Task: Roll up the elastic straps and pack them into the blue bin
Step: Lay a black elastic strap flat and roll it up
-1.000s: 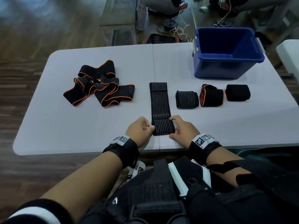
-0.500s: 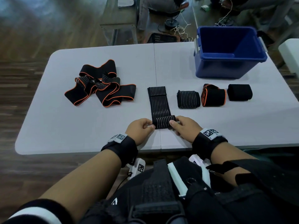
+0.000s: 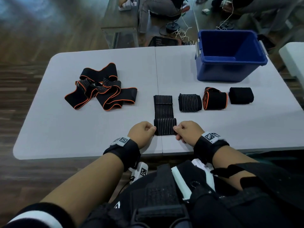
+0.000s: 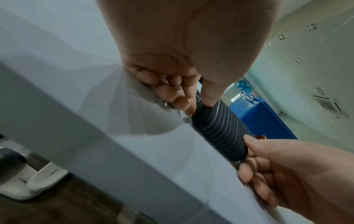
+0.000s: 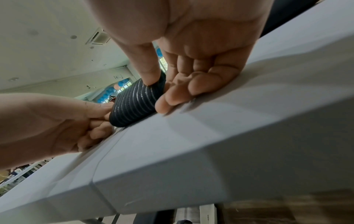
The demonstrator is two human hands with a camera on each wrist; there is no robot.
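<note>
The left hand (image 3: 142, 132) and the right hand (image 3: 189, 132) sit at either end of the striped strap (image 3: 164, 119), which lies on the desk (image 3: 49, 125) near its front edge, along the centre seam. The near part of the strap is wound into a roll; the rest lies flat, stretching away from the person. On each hand the fingers (image 4: 178, 100) are curled, with the thumb on top of the roll's end and the fingertips tucked at its side and underneath, so both hands pinch the roll. From the right wrist camera the lower fingers (image 5: 172, 97) seem also to rest on the desk surface, though the angle makes that hard to confirm.

Compared with a second ago, the roll is thicker and the flat tail ahead of it is shorter.

To the right of the strap lie three finished rolls in a row: a striped roll (image 3: 190, 102), an orange-edged roll (image 3: 215, 100) and a plain black roll (image 3: 241, 95). The blue bin (image 3: 227, 71) stands behind them, open. A loose heap of unrolled straps (image 3: 102, 89) lies well to the left. Nothing lies between the hands and the bin except the three rolls.
</note>
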